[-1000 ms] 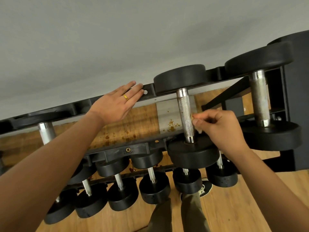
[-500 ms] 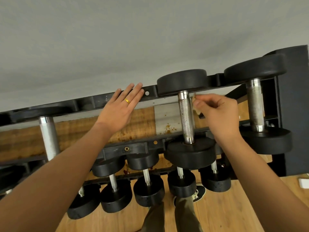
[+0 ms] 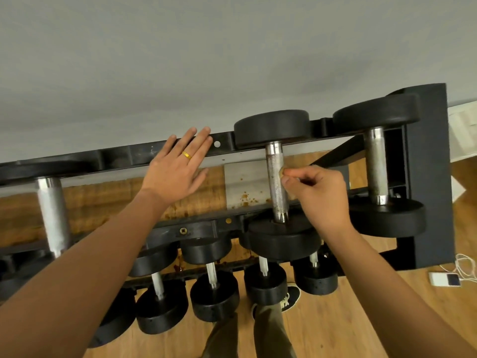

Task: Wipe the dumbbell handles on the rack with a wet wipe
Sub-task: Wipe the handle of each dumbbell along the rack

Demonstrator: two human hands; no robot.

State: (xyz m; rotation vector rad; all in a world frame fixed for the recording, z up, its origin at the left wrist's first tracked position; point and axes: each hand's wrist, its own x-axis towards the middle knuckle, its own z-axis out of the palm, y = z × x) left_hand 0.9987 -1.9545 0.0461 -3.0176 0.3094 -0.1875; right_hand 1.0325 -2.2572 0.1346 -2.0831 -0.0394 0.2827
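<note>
Steel handle (image 3: 276, 187), right hand (image 3: 320, 195) apparently pinching wipe (image 3: 280, 172).

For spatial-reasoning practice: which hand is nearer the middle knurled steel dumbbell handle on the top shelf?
Right. The right hand pinches a tan wad against the steel handle; the left hand lies flat on the black rack rail, further left.

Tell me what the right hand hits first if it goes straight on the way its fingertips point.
The knurled handle of the middle top-row dumbbell. The right hand points left at it, and the small wipe it pinches seems to touch the steel, though depth is unclear.
</note>
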